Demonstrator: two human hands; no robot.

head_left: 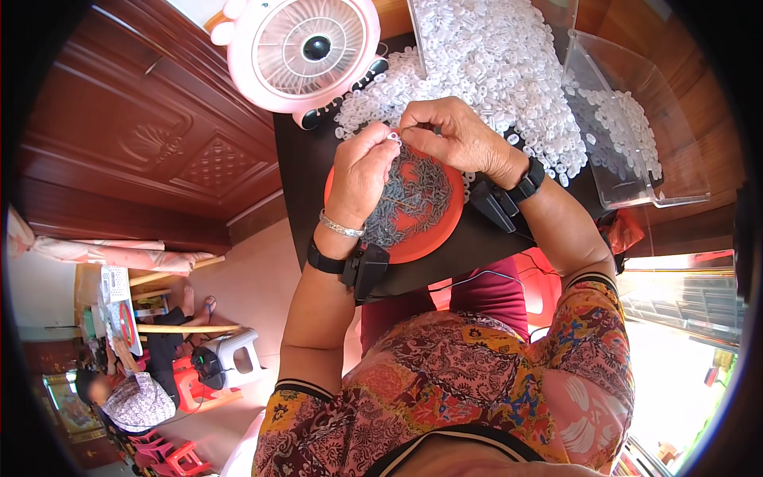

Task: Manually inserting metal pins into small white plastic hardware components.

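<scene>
— Ring [393, 137], the small white one: where is it right now?

— Just above the orange tray [429, 238], at its upper rim; my left hand [362, 171] has it pinched between thumb and fingertip; my right hand [457, 137] is closed in a pinch too, on a thin dark wire piece [413, 129] whose tip meets the ring.

— Why hold them up there rather than flat on the table?

— I judge it keeps both parts close to my eyes and right over the tray, so anything dropped lands back among the dark metal pieces [413, 195] heaped in it; that is my reading, not a certainty.

— What else sits round the tray?

— Beyond its far rim lies a big heap of white rings [493, 63], spread over the dark table [306, 171]; further right of the tray stands a clear plastic box [636, 127] with more rings inside; up and left of the tray a pink fan [306, 49] faces me; both my wrists carry black bands, the left one a silver bracelet as well.

— Anything in the way?

— My own hands hide the tray's upper part; well off to its lower left another person sits on a low stool, apart from my work.
</scene>
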